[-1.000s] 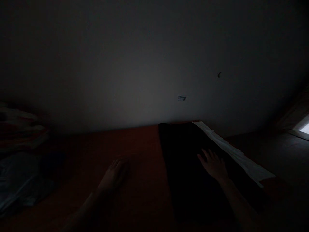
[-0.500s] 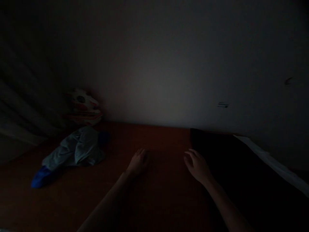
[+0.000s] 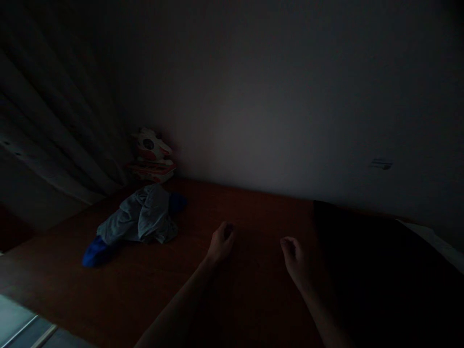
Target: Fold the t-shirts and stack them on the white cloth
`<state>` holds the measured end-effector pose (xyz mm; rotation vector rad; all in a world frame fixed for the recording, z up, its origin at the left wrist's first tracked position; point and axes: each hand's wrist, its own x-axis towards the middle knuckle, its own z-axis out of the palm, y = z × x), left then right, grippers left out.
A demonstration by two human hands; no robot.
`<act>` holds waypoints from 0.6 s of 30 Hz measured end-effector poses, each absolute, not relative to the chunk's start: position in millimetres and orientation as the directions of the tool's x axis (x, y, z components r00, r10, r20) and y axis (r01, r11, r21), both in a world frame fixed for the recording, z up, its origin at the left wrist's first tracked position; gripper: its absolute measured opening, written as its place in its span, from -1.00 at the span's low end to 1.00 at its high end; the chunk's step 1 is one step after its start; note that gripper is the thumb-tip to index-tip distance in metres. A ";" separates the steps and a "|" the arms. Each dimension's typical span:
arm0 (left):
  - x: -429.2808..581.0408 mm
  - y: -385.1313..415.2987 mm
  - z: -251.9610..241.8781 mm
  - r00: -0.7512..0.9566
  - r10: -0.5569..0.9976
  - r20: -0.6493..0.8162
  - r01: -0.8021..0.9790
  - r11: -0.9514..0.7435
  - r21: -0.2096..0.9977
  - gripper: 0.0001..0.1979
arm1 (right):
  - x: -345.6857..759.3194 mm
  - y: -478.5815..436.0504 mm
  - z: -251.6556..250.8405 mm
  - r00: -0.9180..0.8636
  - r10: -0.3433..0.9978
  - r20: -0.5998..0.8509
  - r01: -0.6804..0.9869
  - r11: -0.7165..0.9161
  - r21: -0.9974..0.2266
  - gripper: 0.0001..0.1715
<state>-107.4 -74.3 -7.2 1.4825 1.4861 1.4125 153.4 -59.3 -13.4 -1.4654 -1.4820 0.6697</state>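
Note:
My left hand (image 3: 221, 244) is just above or on the brown wooden tabletop (image 3: 253, 290), its fingers curled in toward the thumb with a small gap inside. Nothing shows in it. To its right, my right hand (image 3: 296, 261) is curled too, thumb and forefinger meeting in a loop, and I see nothing held there. A crumpled grey garment (image 3: 145, 217) with blue parts lies left of my left hand, apart from it. Close to the right hand is the edge of a black cloth or cover (image 3: 380, 270), too dark to make out well. The dim light hides finger detail.
At the back left corner stands a white cow-like toy figure (image 3: 150, 145) on a reddish flat item (image 3: 152, 167). A curtain (image 3: 61, 130) hangs at the left. Behind the table rises a plain wall (image 3: 253, 96). Something white (image 3: 435, 239) lies along the far right.
The view has turned left, so the garment and toy appear farther right. The fingers of my right hand have curled in toward its thumb; the left hand stays curled.

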 end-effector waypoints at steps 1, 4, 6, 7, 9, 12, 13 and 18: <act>-106.7 -74.7 -6.5 -0.201 0.949 0.244 0.274 -0.185 0.944 -0.72 | 154.8 -58.5 -13.5 0.130 0.971 0.201 0.463 0.120 -0.878 -0.35; -107.6 -71.5 -2.7 -0.269 0.948 0.171 0.056 -0.162 0.985 -0.70 | 157.2 -55.2 -15.6 0.060 0.988 0.145 0.468 0.101 -0.878 -0.36; -115.8 -65.3 1.9 -0.383 0.921 0.073 -0.211 -0.165 0.963 -0.68 | 157.7 -53.0 -17.1 0.060 0.990 0.130 0.465 0.088 -0.881 -0.36; -123.5 -62.0 4.8 -0.445 0.895 0.023 -0.329 -0.187 0.925 -0.67 | 157.6 -52.0 -17.6 0.068 0.990 0.124 0.463 0.079 -0.883 -0.36; -145.6 -57.6 11.5 -0.570 0.820 -0.048 -0.466 -0.275 0.841 -0.66 | 157.0 -50.4 -18.2 0.077 0.990 0.115 0.460 0.067 -0.885 -0.35; -187.6 -62.5 21.4 -0.715 0.694 -0.091 -0.504 -0.421 0.754 -0.70 | 155.8 -48.3 -20.3 0.049 0.992 0.113 0.447 0.079 -0.891 -0.35; -200.7 -67.0 24.1 -0.742 0.661 -0.115 -0.524 -0.463 0.715 -0.66 | 155.4 -47.7 -21.7 0.036 0.993 0.112 0.442 0.085 -0.893 -0.34; -241.7 -87.0 34.4 -0.699 0.646 -0.308 -0.716 -0.635 0.291 -0.28 | 153.0 -47.8 -30.3 -0.059 0.994 0.094 0.469 0.111 -0.876 -0.37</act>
